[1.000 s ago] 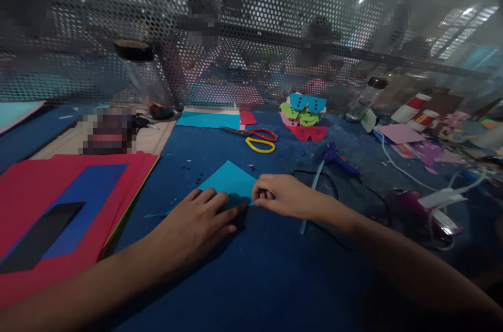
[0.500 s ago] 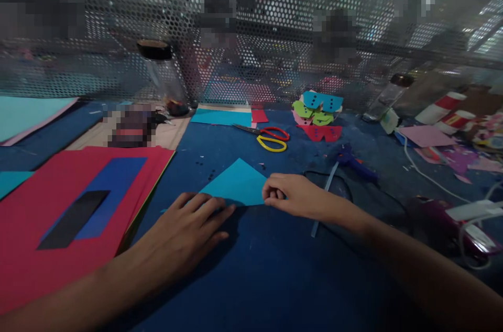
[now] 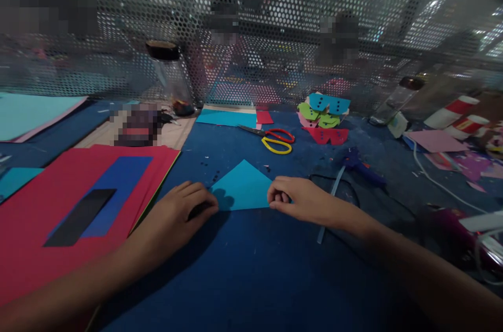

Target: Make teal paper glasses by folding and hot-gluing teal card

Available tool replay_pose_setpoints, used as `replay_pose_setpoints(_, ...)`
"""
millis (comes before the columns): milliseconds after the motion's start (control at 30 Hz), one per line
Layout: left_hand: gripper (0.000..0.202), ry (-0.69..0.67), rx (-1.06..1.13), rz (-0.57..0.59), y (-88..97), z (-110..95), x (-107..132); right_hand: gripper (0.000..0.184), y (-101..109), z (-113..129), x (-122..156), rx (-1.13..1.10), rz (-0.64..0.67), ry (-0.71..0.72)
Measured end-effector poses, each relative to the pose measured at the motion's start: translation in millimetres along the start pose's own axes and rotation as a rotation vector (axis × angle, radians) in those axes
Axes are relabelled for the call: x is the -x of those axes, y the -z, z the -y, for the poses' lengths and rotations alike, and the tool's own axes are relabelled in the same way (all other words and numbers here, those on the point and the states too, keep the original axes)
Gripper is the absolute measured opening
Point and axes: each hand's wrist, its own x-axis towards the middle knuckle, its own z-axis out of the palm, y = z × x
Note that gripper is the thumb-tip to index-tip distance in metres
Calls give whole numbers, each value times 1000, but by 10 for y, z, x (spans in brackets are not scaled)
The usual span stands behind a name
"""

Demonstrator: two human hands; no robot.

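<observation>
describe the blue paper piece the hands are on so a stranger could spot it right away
On the dark blue table, in front of the perforated metal screen, look between the left hand and the right hand. The triangular cyan paper lies flat there, point away, nearer than the red and yellow scissors; the other cyan sheet is rectangular.

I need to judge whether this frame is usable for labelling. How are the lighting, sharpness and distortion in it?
Head view: dim overall; the left hand casts a shadow on the cyan paper triangle; bright glare spots shine through the perforated metal screen; edges bow from wide-angle distortion; the right side blurs.
</observation>
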Motion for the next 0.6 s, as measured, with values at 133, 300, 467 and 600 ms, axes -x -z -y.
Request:
replay_pose_setpoints(133, 24, 50, -6, 9, 10, -9, -17, 4, -9, -5, -1, 8, 0, -5)
replay_pose_setpoints(300, 29, 102, -77, 8, 18, -48, -18, 5, -17, -24, 3, -8, 2, 12)
replay_pose_setpoints(467, 34, 122, -107, 22, 33, -40, -23, 5, -16, -37, 7, -9, 2, 14)
replay_pose_setpoints(600, 40, 141, -135, 25, 40, -13, -18, 6, -27, -67, 11, -27, 5, 24)
